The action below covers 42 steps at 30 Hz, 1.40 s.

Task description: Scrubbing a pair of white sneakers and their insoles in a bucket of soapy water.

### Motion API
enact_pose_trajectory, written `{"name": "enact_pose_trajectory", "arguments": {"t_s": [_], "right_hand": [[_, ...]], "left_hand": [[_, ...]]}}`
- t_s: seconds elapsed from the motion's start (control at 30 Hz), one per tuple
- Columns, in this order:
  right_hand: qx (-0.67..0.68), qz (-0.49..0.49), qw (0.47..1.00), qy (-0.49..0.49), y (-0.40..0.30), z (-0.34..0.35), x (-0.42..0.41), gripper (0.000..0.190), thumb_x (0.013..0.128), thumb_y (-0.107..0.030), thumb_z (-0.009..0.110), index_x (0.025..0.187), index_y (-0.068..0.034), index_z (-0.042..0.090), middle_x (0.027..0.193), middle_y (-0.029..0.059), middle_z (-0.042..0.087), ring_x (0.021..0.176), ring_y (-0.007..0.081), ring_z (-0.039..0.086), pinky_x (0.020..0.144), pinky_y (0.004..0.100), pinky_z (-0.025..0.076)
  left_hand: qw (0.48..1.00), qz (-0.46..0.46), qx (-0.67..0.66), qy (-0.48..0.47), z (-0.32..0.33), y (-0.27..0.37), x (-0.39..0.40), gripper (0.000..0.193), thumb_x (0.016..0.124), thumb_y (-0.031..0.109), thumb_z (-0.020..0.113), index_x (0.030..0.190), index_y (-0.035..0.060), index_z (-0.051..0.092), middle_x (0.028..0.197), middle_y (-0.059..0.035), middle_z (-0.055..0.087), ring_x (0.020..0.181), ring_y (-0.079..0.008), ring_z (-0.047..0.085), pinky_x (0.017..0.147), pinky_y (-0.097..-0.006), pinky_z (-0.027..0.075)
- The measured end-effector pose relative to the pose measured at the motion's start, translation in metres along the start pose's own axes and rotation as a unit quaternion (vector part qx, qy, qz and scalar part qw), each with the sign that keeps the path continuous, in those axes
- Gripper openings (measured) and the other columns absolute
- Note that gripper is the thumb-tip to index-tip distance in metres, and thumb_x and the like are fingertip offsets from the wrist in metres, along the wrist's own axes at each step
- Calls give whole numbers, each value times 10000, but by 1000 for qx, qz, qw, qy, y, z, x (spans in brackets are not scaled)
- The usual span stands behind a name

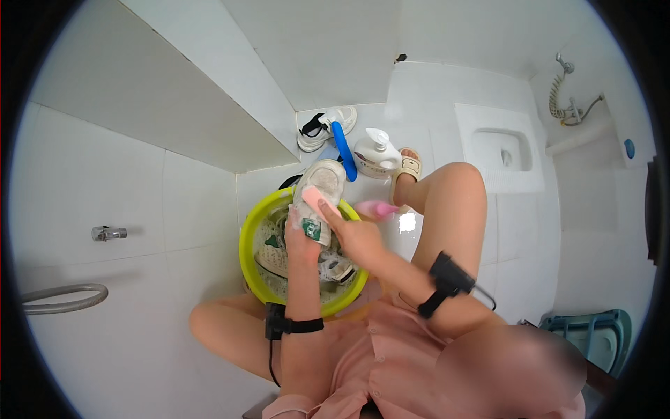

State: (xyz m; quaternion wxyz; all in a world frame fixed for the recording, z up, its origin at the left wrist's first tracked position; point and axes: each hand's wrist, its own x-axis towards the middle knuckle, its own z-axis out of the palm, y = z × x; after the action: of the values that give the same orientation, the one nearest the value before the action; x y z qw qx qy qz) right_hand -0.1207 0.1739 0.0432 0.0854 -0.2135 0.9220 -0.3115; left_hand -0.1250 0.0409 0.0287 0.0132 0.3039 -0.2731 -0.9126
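Observation:
My left hand (302, 238) holds a wet white shoe (325, 180) with a green patch near its heel, above a yellow-green basin (248, 262). In my right hand (357, 236) is a pink brush (317, 200), laid against the shoe's upper. Its underside is hidden, so bristles cannot be made out. Sudsy water and other white footwear (272, 260) fill the basin beneath my hands. White suds cling to the fingers of my left hand.
Beyond the basin stand a white pump bottle (377, 154), a blue long-handled item (344, 152) and white shoes (343, 118). A pink bottle (377, 209) lies beside the basin. A squat toilet (500, 149) is at upper right, a folded teal stool (596, 335) at lower right.

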Motion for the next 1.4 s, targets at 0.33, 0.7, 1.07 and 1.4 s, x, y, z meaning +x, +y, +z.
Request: {"name": "enact_pose_trajectory", "arguments": {"t_s": [0.33,0.7,1.07,1.4], "right_hand": [[-149,-53,976,-153,12,-62,98,490,824,-116,463,1302,-112,351,712,156,595,647,326,596,535,418,444],[-64,-202,941,-263,35,-75,161,309,812,-447,506,959,-182,567,767,74,623,775,249,603,826,478,282],[-126,-339,924,-122,28,-41,175,186,781,-311,548,879,-170,620,700,10,567,783,172,554,791,382,278],[-82,-306,948,2,24,-31,169,190,738,-326,601,765,-138,606,651,24,541,694,191,532,707,336,331]], "left_hand": [[995,3,-84,-59,17,15,41,448,746,17,426,1188,-48,414,1123,-142,526,1047,-265,532,902,-378,454],[996,4,44,-71,-4,19,15,529,816,131,510,1293,-12,332,1254,-151,445,1135,-274,471,939,-390,415],[981,-5,-169,-96,9,13,4,538,941,400,283,1302,4,333,1323,-142,378,1203,-290,387,1014,-441,311],[993,34,-100,-49,10,12,0,466,950,293,353,1311,1,309,1316,-138,382,1212,-293,383,992,-446,349]]}}
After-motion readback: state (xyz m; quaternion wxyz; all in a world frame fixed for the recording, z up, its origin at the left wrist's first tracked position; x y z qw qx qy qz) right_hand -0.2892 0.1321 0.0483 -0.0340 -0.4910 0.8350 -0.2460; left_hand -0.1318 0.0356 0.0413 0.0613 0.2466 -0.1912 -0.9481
